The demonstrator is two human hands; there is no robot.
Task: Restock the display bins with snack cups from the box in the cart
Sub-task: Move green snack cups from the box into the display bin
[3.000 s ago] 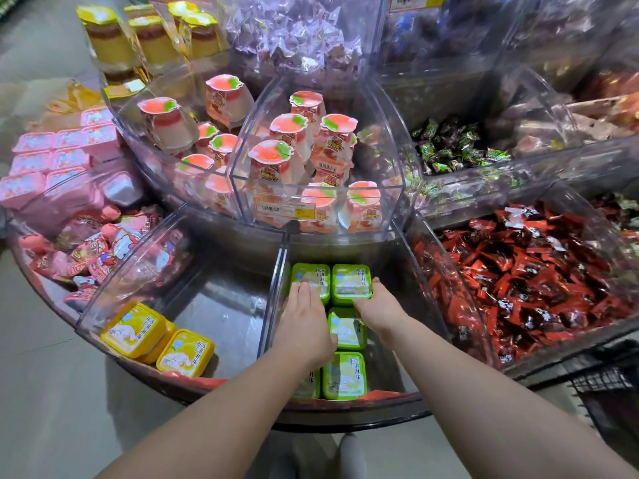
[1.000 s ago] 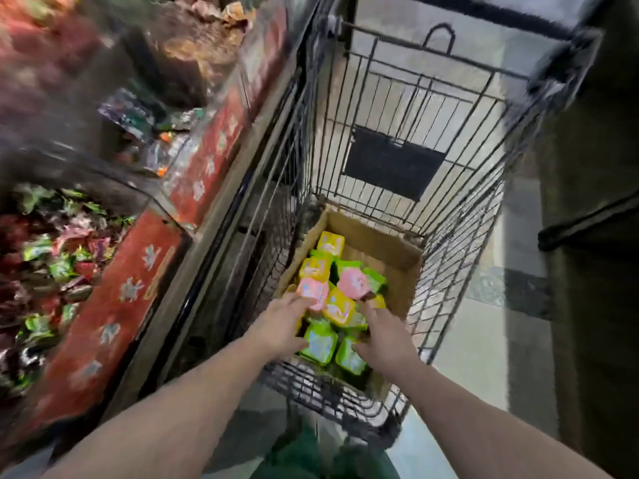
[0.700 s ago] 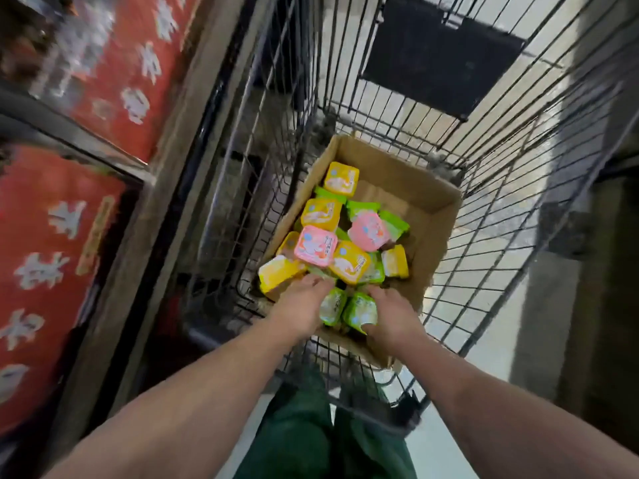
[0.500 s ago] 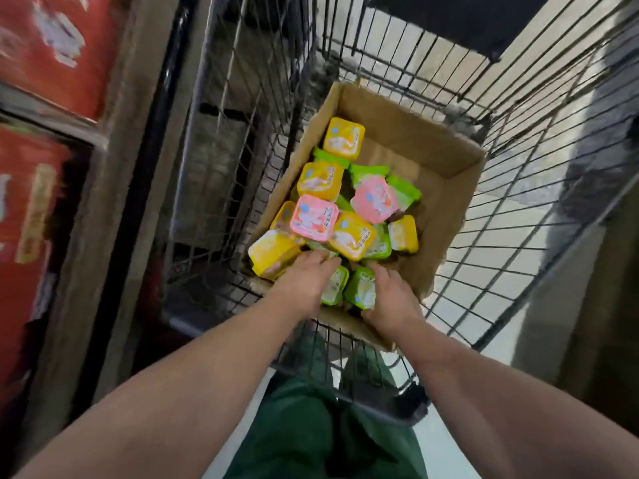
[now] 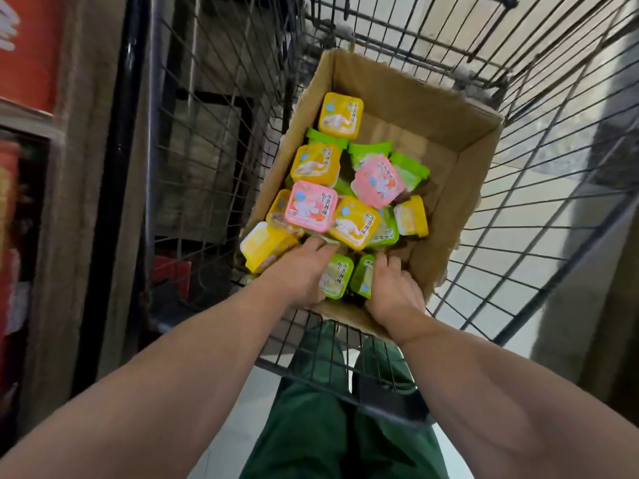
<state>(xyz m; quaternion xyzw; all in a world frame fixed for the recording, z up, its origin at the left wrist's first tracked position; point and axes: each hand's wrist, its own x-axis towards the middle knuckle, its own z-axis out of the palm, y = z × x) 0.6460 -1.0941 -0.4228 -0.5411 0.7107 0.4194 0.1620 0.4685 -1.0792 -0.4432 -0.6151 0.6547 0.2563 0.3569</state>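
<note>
Cardboard box [image 5: 446, 157], brown and open-topped, sits tilted inside a black wire shopping cart [image 5: 539, 188], its near wall resting against the cart's closest rail. A loose heap of small square plastic snack cups fills the box's left and near part, leaving the far right of its floor bare. A yellow-lidded cup [image 5: 341, 115] lies farthest from the person, with a second yellow cup [image 5: 316, 164] just below it. Two pink-lidded cups sit on top of the pile: one [image 5: 311, 210] on the left and the other [image 5: 377, 181] toward the right, tilted. Between and under them green cups [image 5: 408, 171] show their rims. Another yellow cup [image 5: 354, 223] lies in the middle of the heap, a small yellow one [image 5: 410, 216] stands on its side at the right edge, and a yellow cup [image 5: 264, 248] tipped on its side leans over the box's left wall.

The person's left hand [image 5: 301, 274] reaches into the near corner of the box, its fingers curled down around a green-lidded cup [image 5: 336, 276] whose lid faces the camera. The right hand [image 5: 390, 288] is just beside it, fingers curled over a second green cup [image 5: 363, 276] that stands on edge; the two green cups touch each other. Both forearms stretch forward over the cart's near rail.

Dark green trousers [image 5: 311, 426] show through the wire below. A red panel [image 5: 29, 50] and a dark metal upright [image 5: 114, 167] stand to the cart's left, and pale floor tiles [image 5: 518, 299] lie beyond the cart's right wall.
</note>
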